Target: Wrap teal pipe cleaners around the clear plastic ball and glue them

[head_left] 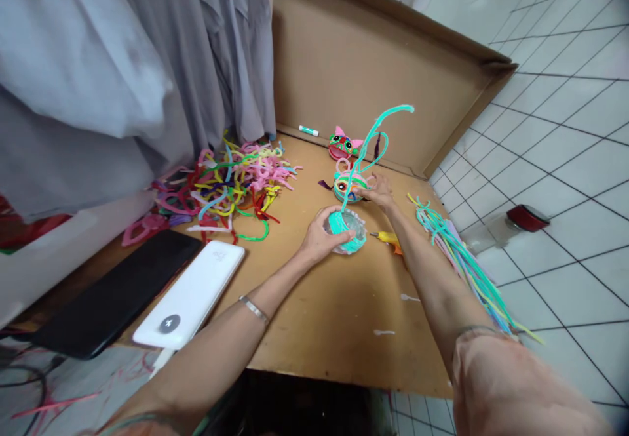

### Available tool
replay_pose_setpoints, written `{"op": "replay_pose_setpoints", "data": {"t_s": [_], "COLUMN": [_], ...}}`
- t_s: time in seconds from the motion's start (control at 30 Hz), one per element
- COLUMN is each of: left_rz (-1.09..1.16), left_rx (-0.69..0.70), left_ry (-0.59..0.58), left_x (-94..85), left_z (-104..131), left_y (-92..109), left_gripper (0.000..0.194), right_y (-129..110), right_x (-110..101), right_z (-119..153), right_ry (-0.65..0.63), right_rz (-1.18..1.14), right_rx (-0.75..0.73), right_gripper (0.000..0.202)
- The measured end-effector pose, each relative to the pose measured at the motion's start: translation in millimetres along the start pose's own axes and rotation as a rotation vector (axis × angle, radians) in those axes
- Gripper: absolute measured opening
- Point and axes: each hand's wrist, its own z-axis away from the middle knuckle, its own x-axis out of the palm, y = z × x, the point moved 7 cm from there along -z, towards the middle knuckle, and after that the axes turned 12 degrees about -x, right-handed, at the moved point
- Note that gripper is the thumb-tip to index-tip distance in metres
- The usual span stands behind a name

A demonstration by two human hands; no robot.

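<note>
My left hand (324, 234) is closed round a shallow round clear container (358, 226) with turquoise pipe cleaner (339, 223) wound across part of it. A long loose end of this pipe cleaner (376, 126) rises from the container and bends to the right at its top. Beyond the container sits a colourful pipe-cleaner animal head (348, 189) with round eyes and a turquoise loop. My right hand (379, 192) is at its right side, fingers apart; whether they touch it I cannot tell.
Behind stands a second animal head (340, 145) with pink ears, near a glue stick (308, 130). A yellow glue gun (387, 237) lies under my right forearm. Loose pipe cleaners (236, 180) pile left, a bundle (457, 262) right. A white power bank (191, 295) and black phone (118, 292) lie front left.
</note>
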Motion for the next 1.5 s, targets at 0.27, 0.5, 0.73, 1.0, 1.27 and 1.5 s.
{"op": "replay_pose_setpoints", "data": {"t_s": [0.27,0.5,0.73,1.0,1.27,1.5], "left_rz": [-0.030,0.006,0.013,-0.005,0.017,0.013], "left_rx": [0.005,-0.002,-0.012,0.008,0.007,0.000], "left_ry": [0.010,-0.015,0.002,-0.001,-0.006,-0.011], "left_x": [-2.4,0.1,-1.5,-1.6,-0.9,0.2], "left_z": [-1,0,1,0,-1,1], "left_y": [-3,-3,-3,1,-4,-2], "left_gripper": [0.065,0.066,0.066,0.063,0.064,0.066], "right_y": [-28,-34,-49,-50,-46,-37], "right_x": [4,1,5,5,4,0], "right_z": [-11,-21,-22,-25,-24,-20], "right_ry": [-0.121,-0.172,-0.239,-0.233,-0.222,-0.198], "right_rz": [0.065,0.118,0.163,0.178,0.201,0.178], "right_rx": [0.053,-0.014,-0.103,-0.075,-0.060,-0.040], "right_gripper": [0.080,0.064,0.066,0.065,0.061,0.058]}}
